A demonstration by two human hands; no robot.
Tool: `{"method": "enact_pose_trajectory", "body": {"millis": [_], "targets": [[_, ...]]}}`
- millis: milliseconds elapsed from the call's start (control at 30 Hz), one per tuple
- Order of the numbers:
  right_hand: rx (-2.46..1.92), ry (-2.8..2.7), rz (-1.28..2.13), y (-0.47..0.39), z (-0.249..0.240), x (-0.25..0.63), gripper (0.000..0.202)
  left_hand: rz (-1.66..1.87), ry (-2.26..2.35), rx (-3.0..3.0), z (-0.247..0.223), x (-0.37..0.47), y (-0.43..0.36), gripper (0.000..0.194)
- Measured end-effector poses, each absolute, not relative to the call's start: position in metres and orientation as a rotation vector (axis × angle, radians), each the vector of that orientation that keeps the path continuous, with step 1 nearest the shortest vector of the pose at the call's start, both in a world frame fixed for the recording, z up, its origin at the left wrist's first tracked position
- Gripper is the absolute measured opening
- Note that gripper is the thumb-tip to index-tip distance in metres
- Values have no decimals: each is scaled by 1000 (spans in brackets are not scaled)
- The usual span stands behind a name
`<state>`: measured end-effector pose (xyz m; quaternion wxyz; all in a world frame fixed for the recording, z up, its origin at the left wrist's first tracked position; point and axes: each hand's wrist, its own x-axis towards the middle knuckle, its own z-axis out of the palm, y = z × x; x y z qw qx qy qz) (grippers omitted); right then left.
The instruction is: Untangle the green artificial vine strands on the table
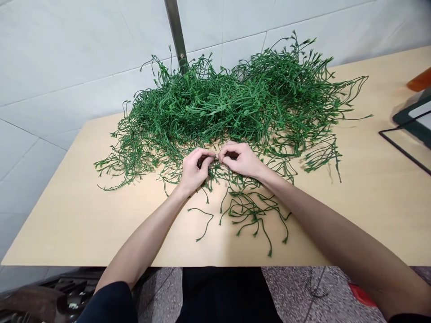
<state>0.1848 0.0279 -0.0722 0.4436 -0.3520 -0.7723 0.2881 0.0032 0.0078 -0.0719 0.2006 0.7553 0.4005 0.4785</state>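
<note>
Both hands meet fingertip to fingertip at the counter's (370,211) middle, the left hand (194,170) and right hand (241,160) each pinching one green sprig (249,211) whose stems trail toward the near edge, with the heap of green stems (235,103) just beyond toward the far edge.

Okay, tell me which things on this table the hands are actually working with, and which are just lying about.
In hand:
- green plastic stems, a big heap
- the small bunch of sprigs nearest the table edge
- left hand and right hand, both pinching one dark piece between them

Lying about:
- orange object
- dark tray
- metal pole
- wooden table
</note>
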Motion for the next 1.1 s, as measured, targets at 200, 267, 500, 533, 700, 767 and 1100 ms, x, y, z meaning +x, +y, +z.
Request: {"method": "enact_pose_trajectory", "body": {"millis": [200, 267, 500, 533, 700, 767, 1100], "targets": [[-936, -1846, 748, 26, -70, 184, 9, 1352, 1134, 1811, -72, 4, 8, 12], [-910, -1844, 714, 25, -70, 183, 14, 1382, 1105, 1858, -71, 4, 8, 10], [-756, -1889, 634, 30, -76, 183, 8, 1560, 1126, 2046, -69, 1, 11, 4], [-749, -1894, 621, 30, -76, 184, 8, 1549, 1124, 2038, -69, 1, 10, 3], [-781, -1901, 526, 27, -76, 183, 21, 1454, 1145, 1882, -71, 4, 8, 7], [-815, -1895, 481, 26, -76, 182, 25, 1428, 1150, 1799, -72, 4, 7, 9], [-834, -1826, 347, 25, -76, 181, 3, 1443, 1136, 1783, -73, 4, 9, 7]]}}
